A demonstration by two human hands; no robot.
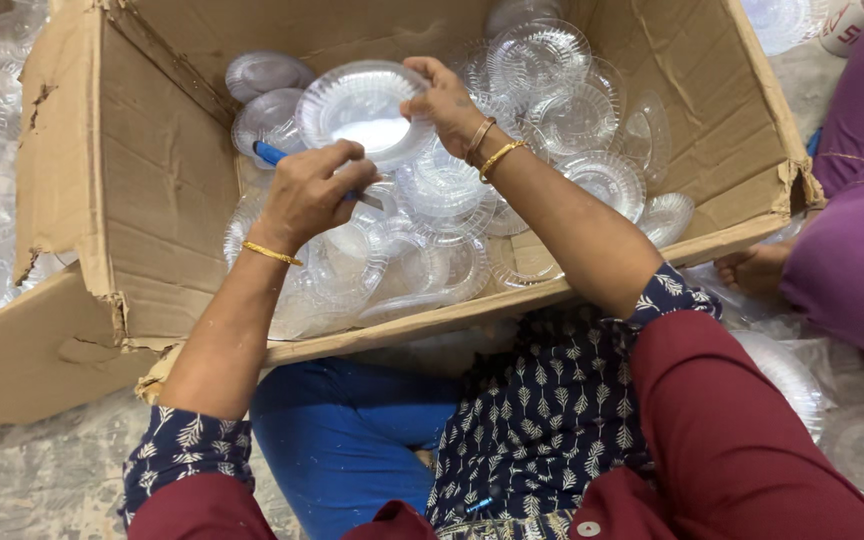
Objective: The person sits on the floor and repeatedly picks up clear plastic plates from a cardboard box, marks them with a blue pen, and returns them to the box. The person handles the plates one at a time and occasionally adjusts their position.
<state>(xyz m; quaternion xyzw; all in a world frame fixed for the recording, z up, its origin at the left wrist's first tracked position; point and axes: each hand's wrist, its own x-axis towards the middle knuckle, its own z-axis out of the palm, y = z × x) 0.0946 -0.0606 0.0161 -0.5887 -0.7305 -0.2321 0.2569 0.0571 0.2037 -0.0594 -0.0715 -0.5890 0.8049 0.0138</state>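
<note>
head view: a big brown cardboard box (142, 180) fills the upper middle of the frame, its torn flap hanging at lower left, clear plastic plates (572, 115) heaped inside. my right hand (447, 100) pinches one clear plate (362, 105) by its rim above the heap. my left hand (312, 195) is clenched round a blue-handled tool (272, 153), just below that plate.
</note>
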